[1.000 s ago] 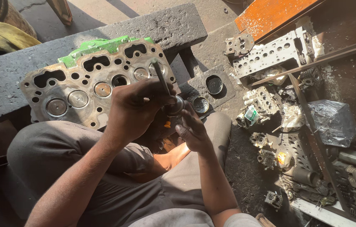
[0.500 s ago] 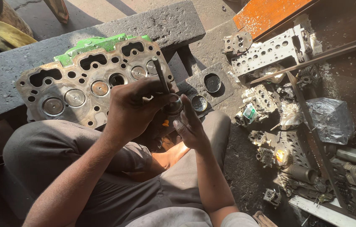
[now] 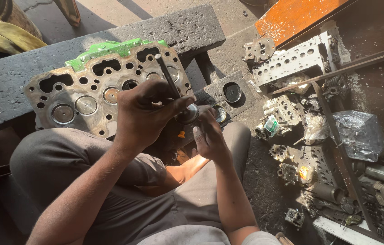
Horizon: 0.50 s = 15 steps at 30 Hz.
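A rusty engine cylinder head (image 3: 87,97) with a green side leans against a dark block in front of my knees. My left hand (image 3: 144,113) is closed around the stem of a metal engine valve (image 3: 174,93), holding it upright over the head's right end. The valve's round disc (image 3: 187,114) points down toward my right hand (image 3: 208,136), whose fingers touch the disc from below. Several valves sit seated in the head's face.
A dark stone block (image 3: 174,31) lies behind the head. Small round tins (image 3: 232,92) rest on a slab to the right. Several greasy engine parts, a perforated metal plate (image 3: 291,59) and a plastic bag (image 3: 359,134) crowd the right side. Yellow cloth (image 3: 6,34) lies top left.
The hands and valve stay together over the head's right end, shifting only slightly. The camera view has drifted a little.
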Tool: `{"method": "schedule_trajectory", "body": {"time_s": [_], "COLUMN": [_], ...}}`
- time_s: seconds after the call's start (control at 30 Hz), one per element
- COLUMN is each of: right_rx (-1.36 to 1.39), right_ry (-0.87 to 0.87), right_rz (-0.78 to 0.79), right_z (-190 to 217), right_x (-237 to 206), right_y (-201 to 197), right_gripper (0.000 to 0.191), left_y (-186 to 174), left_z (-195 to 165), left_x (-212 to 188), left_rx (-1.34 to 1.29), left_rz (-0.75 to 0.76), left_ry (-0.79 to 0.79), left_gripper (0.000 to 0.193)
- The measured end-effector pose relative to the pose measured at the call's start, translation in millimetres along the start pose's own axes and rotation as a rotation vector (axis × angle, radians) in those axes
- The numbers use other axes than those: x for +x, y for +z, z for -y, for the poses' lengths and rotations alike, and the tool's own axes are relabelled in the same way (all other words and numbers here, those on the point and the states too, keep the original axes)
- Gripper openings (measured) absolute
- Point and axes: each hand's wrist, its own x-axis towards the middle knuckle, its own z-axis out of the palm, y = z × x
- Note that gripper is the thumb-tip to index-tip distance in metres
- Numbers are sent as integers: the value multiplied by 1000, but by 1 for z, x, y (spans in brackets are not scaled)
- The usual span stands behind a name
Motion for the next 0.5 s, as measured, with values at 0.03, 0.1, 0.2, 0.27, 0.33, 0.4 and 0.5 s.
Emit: {"method": "schedule_trajectory", "body": {"time_s": [0.03, 0.1, 0.2, 0.27, 0.33, 0.4, 0.5], "right_rx": [270, 538, 393, 100, 214, 145, -180], "right_ry": [61, 158, 105, -148, -83, -78, -172], "right_rz": [-24, -51, -29, 25, -17, -39, -51], "right_z": [-1, -4, -9, -12, -10, -6, 1], "right_x": [-4, -12, -19, -17, -11, -3, 9], "right_y": [1, 5, 9, 11, 12, 12, 8], "right_gripper": [77, 76, 76, 77, 80, 85, 94], "left_y": [1, 2, 4, 5, 4, 4, 3], "left_z": [0, 1, 2, 2, 3, 3, 5], "left_x": [0, 0, 1, 1, 1, 0, -1], "left_rx": [14, 21, 13, 25, 29, 67, 128], "left_rz": [7, 10, -13, -62, -56, -66, -95], "left_ry": [-11, -22, -7, 33, 36, 53, 92], "left_gripper": [18, 17, 17, 19, 21, 22, 24]}}
